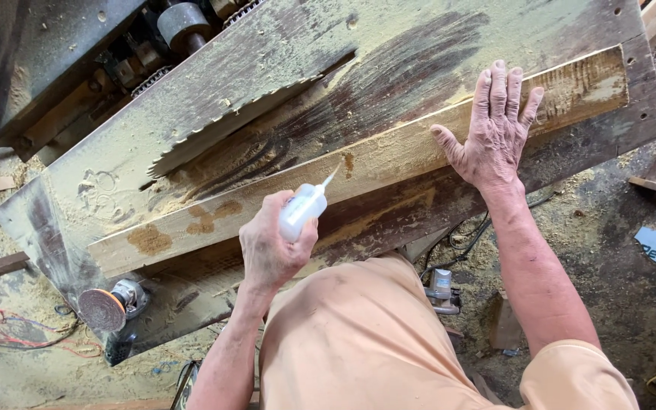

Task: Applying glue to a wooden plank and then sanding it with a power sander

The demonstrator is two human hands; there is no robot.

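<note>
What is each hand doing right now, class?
Left hand: closed around a small translucent plastic squeeze bottle, nozzle aimed at the long pale wooden plank.
Right hand: open, flat on the plank.

sawdust-strewn saw table (pixel 267 68) with a long wooden plank (pixel 389 159) flat across it

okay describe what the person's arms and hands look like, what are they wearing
Both hands are bare: no gloves, rings or watch on the left hand or right hand. The forearms are bare too. An orange short-sleeved shirt covers the torso, its sleeve ending above the right elbow.
</note>
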